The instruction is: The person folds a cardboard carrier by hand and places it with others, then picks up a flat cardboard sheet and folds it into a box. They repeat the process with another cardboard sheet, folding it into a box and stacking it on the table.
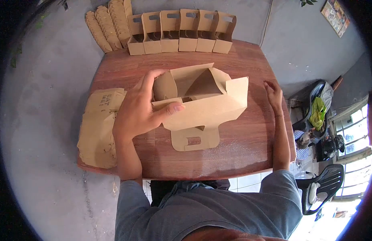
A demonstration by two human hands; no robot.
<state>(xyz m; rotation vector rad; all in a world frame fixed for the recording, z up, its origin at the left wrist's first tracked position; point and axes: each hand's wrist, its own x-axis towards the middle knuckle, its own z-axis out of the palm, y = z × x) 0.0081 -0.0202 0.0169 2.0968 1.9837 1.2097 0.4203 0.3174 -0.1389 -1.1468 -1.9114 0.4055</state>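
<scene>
My left hand (140,108) is closed on the left end of a partly folded cardboard carrier box (206,106), thumb on the near wall and fingers behind the far side. The box is tilted, with its inside showing and several end flaps sticking out. Its handle panel (212,138), with a cut-out slot, points toward my body. Off to the right, apart from the box, my right hand (273,95) hovers by the table's right side, holding nothing, its fingers loosely bent and apart.
A stack of flat cardboard blanks (99,128) lies at the table's left. Several folded carriers (170,42) stand in a row along the back, beside stacked flat cardboard (107,28). The wooden table (242,148) meets a grey wall; a black chair (328,182) is at right.
</scene>
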